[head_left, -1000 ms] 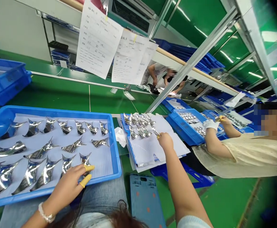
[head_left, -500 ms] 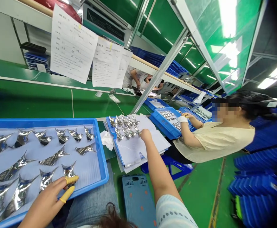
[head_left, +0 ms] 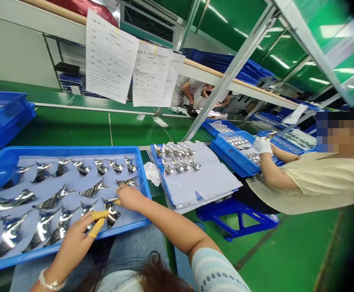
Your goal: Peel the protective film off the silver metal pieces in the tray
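Yellow covers sit on the thumb and index finger of my left hand [head_left: 81, 231]. Those two fingers close at the left edge of a shiny curved metal piece [head_left: 112, 215] with pointed corners, near the tray's front right corner. From the right, my right hand [head_left: 131, 198] reaches in, its fingers bent at the upper end of that same piece; its fingertips are partly hidden. Rows of similar metal pieces lie on white paper in the blue tray [head_left: 145, 182]. Two short rows of smaller-looking metal pieces [head_left: 181, 164] rest on a paper-covered stack [head_left: 201, 182] to the right.
A crumpled white tissue [head_left: 152, 173] lies between tray and stack. Blue trays [head_left: 7, 117] stand at far left. A metal post [head_left: 231, 69] rises behind the stack, and paper sheets [head_left: 111, 56] hang from the shelf. At right, a co-worker [head_left: 325, 178] sits over another tray [head_left: 234, 150].
My right hand has left the metal pieces on the paper-covered stack and come back to the tray, beside my left hand. My left hand stays at the same piece. The view has shifted right.
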